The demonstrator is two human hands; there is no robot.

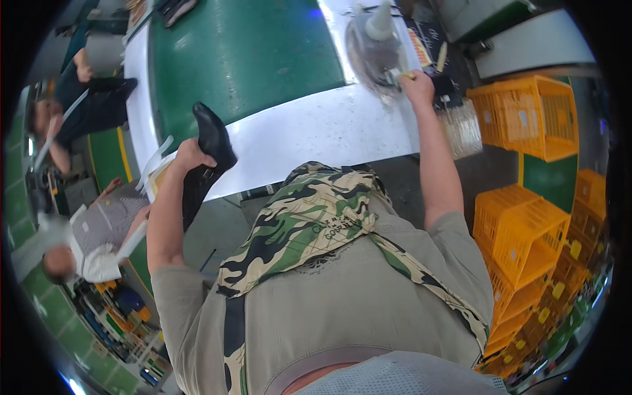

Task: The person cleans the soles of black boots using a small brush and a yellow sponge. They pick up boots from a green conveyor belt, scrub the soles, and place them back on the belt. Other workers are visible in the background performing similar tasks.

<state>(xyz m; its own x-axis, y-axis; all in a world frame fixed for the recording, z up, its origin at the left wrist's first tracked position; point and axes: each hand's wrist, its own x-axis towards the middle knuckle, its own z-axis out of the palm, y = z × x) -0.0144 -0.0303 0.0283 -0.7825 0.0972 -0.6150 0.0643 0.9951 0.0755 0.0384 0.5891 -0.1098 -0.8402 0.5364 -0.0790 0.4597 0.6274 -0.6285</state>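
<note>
My left hand (191, 157) is closed around the ankle of a black boot (214, 135). The boot's toe points up and away over the table's near edge, and its shaft hangs down beside my forearm. At the right, my right hand (419, 89) pinches a small brush (407, 75) by its yellowish handle. The brush head is at the near rim of a clear round basin (359, 49); whether it touches the rim I cannot tell. Inside or just behind that basin stands a whitish cone-topped bottle (380, 25).
A green belt (250, 59) runs away beyond the white table edge (316, 122). Dark shoes (176, 10) lie at its far left. Yellow crates (520, 224) are stacked at my right. Two people (105, 227) are at the left. A dark board with small tools (434, 43) adjoins the basin.
</note>
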